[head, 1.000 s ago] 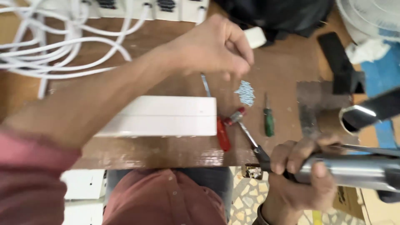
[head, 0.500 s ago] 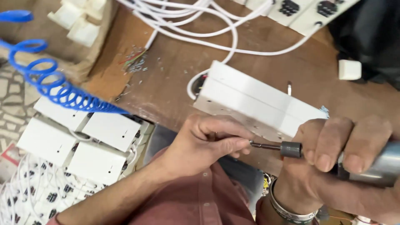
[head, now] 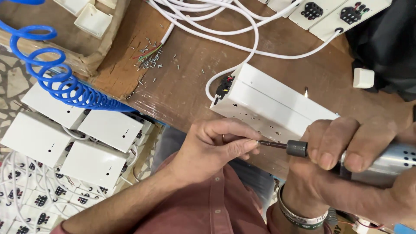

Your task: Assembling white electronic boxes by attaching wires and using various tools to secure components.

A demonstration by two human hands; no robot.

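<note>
Head view: scuffed wooden bench (head: 182, 86), w/ scattered screws (head: 149, 60)

Wooden bench (head: 182, 86) (white box (head: 273, 104), screws (head: 149, 60))

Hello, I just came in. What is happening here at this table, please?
A person sits at a wooden table with a silver powered screwdriver in the right hand. The left hand pinches at the tip of its bit, just beside a white extension box that lies on the table with its cable attached. Small screws are scattered further back. More white boxes are stacked on the floor.
</note>
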